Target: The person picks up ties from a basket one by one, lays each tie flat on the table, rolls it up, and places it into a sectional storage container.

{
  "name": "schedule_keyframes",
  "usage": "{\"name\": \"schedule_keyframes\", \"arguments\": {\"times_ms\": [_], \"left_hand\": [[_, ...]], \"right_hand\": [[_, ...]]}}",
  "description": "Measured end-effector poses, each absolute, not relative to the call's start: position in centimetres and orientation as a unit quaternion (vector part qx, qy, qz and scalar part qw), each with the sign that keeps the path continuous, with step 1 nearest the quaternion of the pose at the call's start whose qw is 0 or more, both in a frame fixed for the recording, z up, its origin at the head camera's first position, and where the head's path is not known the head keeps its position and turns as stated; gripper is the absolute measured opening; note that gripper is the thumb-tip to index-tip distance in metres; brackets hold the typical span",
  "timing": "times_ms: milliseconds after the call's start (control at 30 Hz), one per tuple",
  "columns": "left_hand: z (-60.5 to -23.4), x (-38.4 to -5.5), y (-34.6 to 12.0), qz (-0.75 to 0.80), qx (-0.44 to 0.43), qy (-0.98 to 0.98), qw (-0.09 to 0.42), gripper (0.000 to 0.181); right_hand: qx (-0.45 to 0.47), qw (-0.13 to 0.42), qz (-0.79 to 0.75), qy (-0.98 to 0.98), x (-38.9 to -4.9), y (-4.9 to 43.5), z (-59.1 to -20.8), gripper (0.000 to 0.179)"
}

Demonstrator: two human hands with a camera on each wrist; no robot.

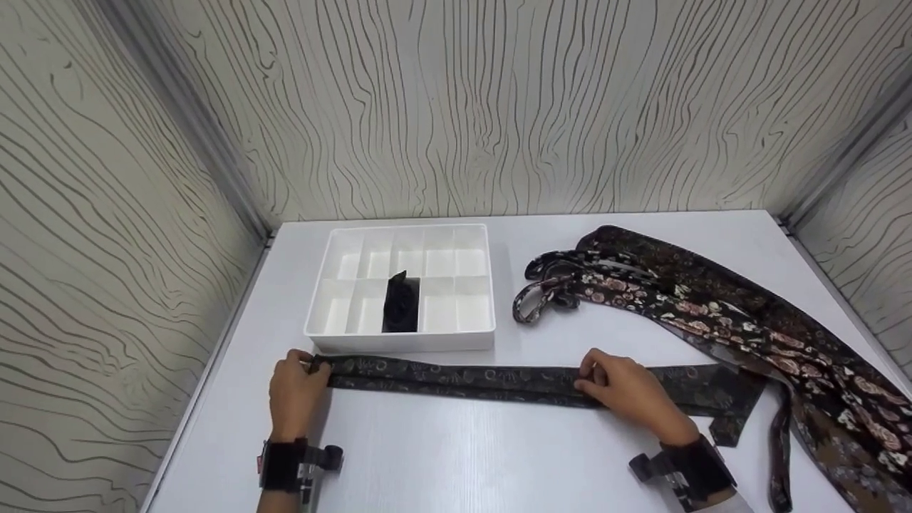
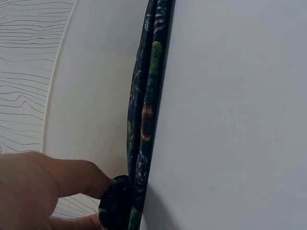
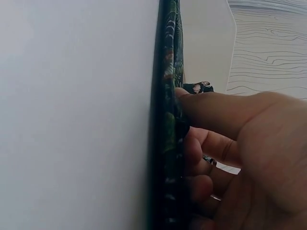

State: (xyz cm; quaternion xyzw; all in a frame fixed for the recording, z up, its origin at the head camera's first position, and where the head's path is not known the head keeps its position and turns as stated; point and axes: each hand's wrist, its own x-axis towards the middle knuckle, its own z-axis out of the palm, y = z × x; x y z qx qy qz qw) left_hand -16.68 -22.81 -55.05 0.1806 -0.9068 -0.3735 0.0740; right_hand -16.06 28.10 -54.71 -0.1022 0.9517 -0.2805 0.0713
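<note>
A dark patterned necktie [image 1: 456,381], folded lengthwise, lies stretched left to right across the white table. My left hand [image 1: 296,388] grips its left end. In the left wrist view that end shows as a small roll [image 2: 115,203] between thumb and finger. Farther right along the strip, my right hand [image 1: 623,388] pinches the necktie [image 3: 170,96] between thumb and fingertips, the other fingers curled. The wide pointed end and a narrow tail spread out to the right of this hand.
Behind the necktie stands a white divided box [image 1: 399,342]; a rolled black necktie [image 1: 401,306] sits in one front compartment. Several floral neckties [image 1: 712,320] lie in a heap at the right, overlapping the wide end. Patterned walls [image 1: 463,107] enclose the back and sides.
</note>
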Motion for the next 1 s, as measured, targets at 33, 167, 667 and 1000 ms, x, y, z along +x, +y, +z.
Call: {"name": "schedule_keyframes", "arguments": {"times_ms": [33,167,667,1000], "left_hand": [[-55.1,-16.7,-22.8,-0.374,0.180,-0.907,0.073,0.037],[-55.1,-16.9,-22.7,-0.377,0.184,-0.903,0.089,0.030],[-54.5,-16.5,-25.7,-0.428,0.191,-0.883,0.032,0.024],[-54.6,-16.3,-24.2,-0.385,0.163,-0.907,0.048,0.024]], "right_hand": [[-0.103,0.071,-0.283,0.951,-16.1,28.2,-54.7,0.015],[-0.105,0.067,-0.287,0.950,-16.1,28.5,-54.7,0.015],[-0.100,0.073,-0.307,0.944,-16.2,29.3,-55.3,0.034],[-0.099,0.069,-0.301,0.946,-16.1,29.2,-55.2,0.033]]}}
